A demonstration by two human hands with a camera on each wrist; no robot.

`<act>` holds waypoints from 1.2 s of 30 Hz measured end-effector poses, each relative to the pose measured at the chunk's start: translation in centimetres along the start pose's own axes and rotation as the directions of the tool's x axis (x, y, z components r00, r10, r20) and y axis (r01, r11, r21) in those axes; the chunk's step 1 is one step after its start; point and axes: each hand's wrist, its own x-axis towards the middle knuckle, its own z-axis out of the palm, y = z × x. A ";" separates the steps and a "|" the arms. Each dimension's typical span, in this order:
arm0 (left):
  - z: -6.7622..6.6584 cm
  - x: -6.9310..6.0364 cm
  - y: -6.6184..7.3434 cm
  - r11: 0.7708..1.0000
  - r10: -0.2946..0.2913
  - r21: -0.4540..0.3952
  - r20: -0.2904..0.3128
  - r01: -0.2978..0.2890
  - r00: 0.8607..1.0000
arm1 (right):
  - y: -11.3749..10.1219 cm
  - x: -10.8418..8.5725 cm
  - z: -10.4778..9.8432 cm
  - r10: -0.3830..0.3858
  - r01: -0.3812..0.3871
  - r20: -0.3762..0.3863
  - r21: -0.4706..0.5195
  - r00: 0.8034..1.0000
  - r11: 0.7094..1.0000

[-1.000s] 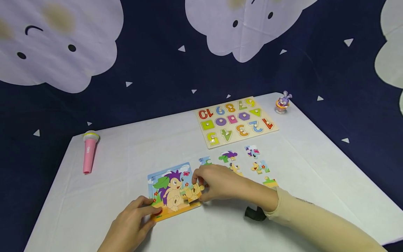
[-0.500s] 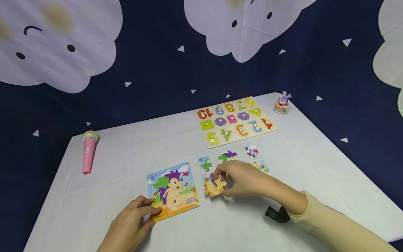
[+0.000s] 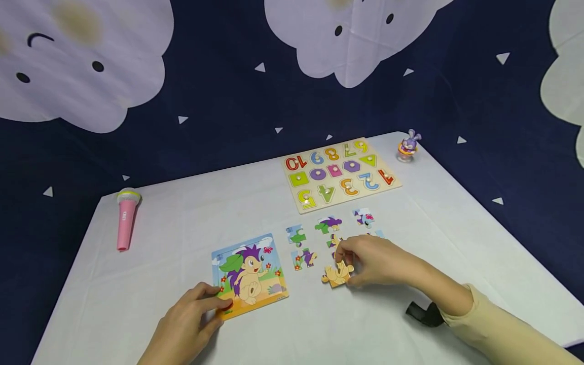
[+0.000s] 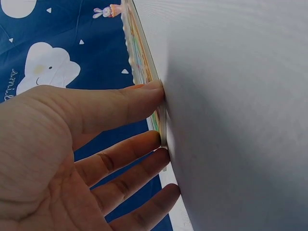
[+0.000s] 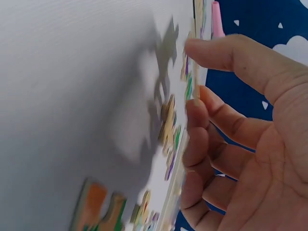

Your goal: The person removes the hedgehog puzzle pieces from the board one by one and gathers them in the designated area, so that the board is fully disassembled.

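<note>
A square hedgehog puzzle board lies left of centre on the white table. My left hand holds its lower left corner, thumb at the near edge and fingers along the left side. In the left wrist view, the thumb and fingertips meet the board's thin edge. My right hand pinches a cream and orange jigsaw piece between thumb and fingers, right of the board. Several loose pieces lie around it, among them a green leaf piece and a purple spines piece. My fingers partly hide other pieces.
Behind the pieces lies a wooden number and shape board. A pink toy microphone lies at the left, and a small purple rabbit figure stands at the far right corner. A black curved object hangs by the right wrist.
My right hand has carried the jigsaw piece off the puzzle board's right side, past the nearest loose pieces, further to the right. My left hand has stayed at the board's corner.
</note>
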 end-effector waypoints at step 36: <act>0.0 -0.3 0.0 1.000 0.004 0.002 -0.018 -0.004 1.000 | 2.1 -1.4 -0.1 0.036 -0.039 0.073 0.037 0.997 0.999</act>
